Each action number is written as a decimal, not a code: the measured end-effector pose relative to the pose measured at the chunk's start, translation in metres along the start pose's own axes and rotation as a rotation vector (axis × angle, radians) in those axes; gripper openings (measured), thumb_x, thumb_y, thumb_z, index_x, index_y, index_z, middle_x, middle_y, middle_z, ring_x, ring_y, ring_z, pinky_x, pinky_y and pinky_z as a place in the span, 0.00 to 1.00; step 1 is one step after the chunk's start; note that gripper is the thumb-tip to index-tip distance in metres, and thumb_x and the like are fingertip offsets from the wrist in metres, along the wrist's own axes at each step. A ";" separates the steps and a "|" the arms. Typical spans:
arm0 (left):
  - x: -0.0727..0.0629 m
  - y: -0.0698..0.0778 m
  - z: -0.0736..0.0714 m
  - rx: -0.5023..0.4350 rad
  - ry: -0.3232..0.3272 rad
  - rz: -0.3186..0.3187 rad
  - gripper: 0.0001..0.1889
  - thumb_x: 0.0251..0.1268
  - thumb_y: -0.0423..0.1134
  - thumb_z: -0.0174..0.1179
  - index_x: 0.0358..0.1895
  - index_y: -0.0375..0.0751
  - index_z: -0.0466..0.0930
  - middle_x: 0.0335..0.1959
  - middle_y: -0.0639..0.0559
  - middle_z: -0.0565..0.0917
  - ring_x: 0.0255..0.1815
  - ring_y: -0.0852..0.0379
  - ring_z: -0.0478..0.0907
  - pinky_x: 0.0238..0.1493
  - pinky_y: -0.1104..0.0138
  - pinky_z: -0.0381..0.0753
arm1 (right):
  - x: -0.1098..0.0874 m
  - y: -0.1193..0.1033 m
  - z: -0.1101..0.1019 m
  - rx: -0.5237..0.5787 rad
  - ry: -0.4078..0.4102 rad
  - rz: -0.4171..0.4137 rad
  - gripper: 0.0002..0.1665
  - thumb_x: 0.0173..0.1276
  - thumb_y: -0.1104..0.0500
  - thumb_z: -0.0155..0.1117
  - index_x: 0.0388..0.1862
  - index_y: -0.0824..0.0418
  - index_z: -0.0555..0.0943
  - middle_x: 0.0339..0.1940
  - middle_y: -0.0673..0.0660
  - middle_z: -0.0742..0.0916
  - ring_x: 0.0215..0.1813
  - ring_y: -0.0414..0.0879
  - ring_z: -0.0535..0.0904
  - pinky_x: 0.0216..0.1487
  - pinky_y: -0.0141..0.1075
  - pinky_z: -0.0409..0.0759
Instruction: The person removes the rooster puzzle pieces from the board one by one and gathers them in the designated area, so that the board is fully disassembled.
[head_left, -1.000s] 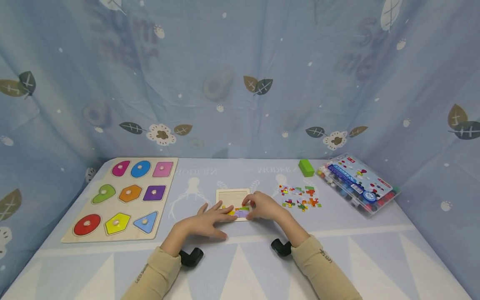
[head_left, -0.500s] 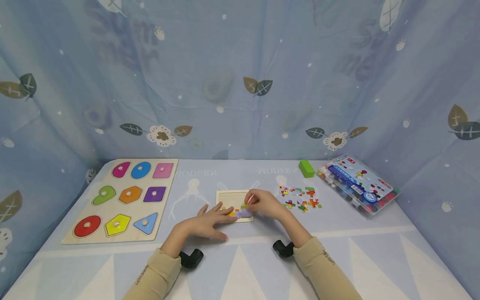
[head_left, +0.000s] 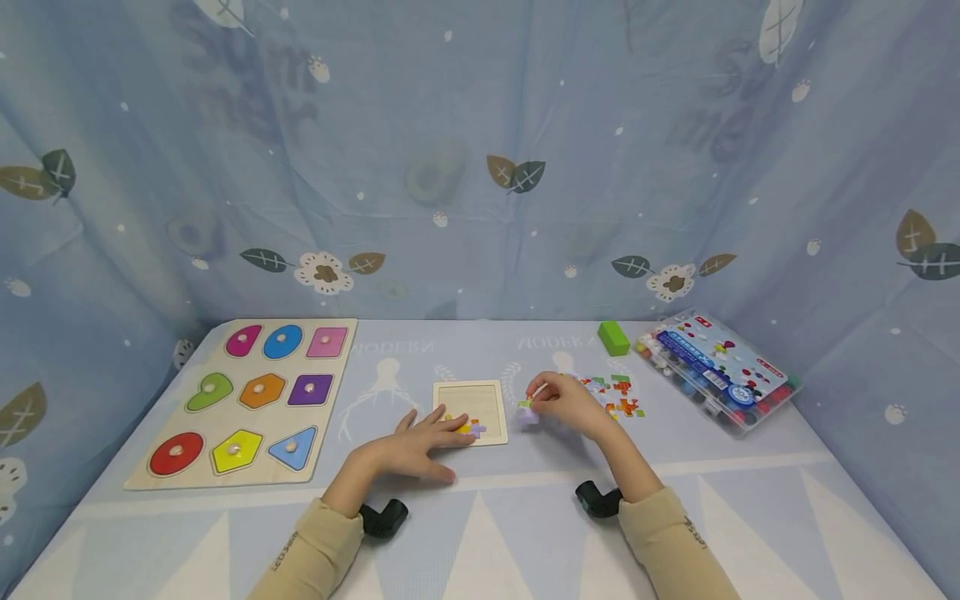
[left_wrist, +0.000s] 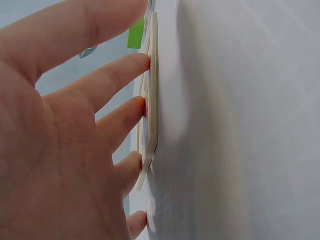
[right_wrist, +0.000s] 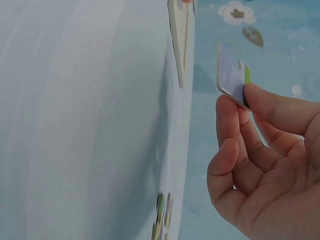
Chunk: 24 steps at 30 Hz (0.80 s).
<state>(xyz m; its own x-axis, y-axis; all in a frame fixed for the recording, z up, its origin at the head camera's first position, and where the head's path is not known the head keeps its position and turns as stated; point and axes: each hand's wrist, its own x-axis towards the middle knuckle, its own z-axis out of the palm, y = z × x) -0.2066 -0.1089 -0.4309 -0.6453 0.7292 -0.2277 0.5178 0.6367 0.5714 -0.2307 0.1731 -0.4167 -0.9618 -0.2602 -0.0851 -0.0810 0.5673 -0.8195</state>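
Observation:
A purple and green jigsaw puzzle piece [right_wrist: 231, 75] is pinched between thumb and fingers of my right hand [head_left: 567, 403], raised over the table to the right of the wooden puzzle frame [head_left: 491, 400]. My left hand [head_left: 420, 442] lies spread with straight fingers, their tips on the frame's lower left part. In the left wrist view the fingertips of the left hand [left_wrist: 85, 130] rest along the frame's edge. Yellow and purple pieces [head_left: 477, 429] in the frame's lower part are partly covered by those fingers. Loose jigsaw pieces [head_left: 624, 398] lie beyond the right hand, some hidden by it.
At the left lies a wooden board [head_left: 258, 417] with knobbed coloured shapes. A green block [head_left: 613, 338] stands at the back right, beside a clear plastic case [head_left: 716, 371] of small coloured parts. A patterned curtain [head_left: 480, 167] rises behind the table.
My right hand has lifted a purple and green jigsaw puzzle piece out of the frame's lower right and carried it rightward toward the loose pieces. The left hand has stayed put.

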 end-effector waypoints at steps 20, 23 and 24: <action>-0.001 -0.002 -0.001 -0.016 -0.010 0.015 0.32 0.57 0.50 0.58 0.67 0.48 0.65 0.73 0.49 0.53 0.74 0.40 0.36 0.63 0.37 0.28 | -0.034 0.032 -0.072 0.097 0.029 0.092 0.18 0.66 0.64 0.57 0.51 0.72 0.71 0.35 0.59 0.81 0.34 0.50 0.75 0.34 0.41 0.73; -0.001 -0.002 -0.001 -0.015 -0.007 0.016 0.32 0.57 0.50 0.58 0.67 0.48 0.66 0.73 0.48 0.53 0.74 0.39 0.36 0.63 0.37 0.27 | -0.038 0.040 -0.084 0.098 0.022 0.120 0.18 0.65 0.63 0.58 0.51 0.72 0.71 0.32 0.56 0.80 0.31 0.48 0.74 0.33 0.39 0.73; -0.001 -0.002 -0.001 -0.016 -0.006 0.014 0.32 0.57 0.50 0.59 0.67 0.48 0.66 0.73 0.48 0.53 0.74 0.40 0.36 0.63 0.37 0.27 | -0.039 0.043 -0.087 0.095 0.016 0.130 0.18 0.65 0.63 0.58 0.51 0.72 0.71 0.32 0.56 0.80 0.31 0.47 0.74 0.32 0.38 0.72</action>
<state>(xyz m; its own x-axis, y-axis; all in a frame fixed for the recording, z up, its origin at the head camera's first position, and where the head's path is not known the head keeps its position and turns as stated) -0.2074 -0.1112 -0.4308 -0.6348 0.7394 -0.2244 0.5176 0.6225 0.5870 -0.2191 0.2755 -0.3992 -0.9667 -0.1765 -0.1855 0.0688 0.5185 -0.8523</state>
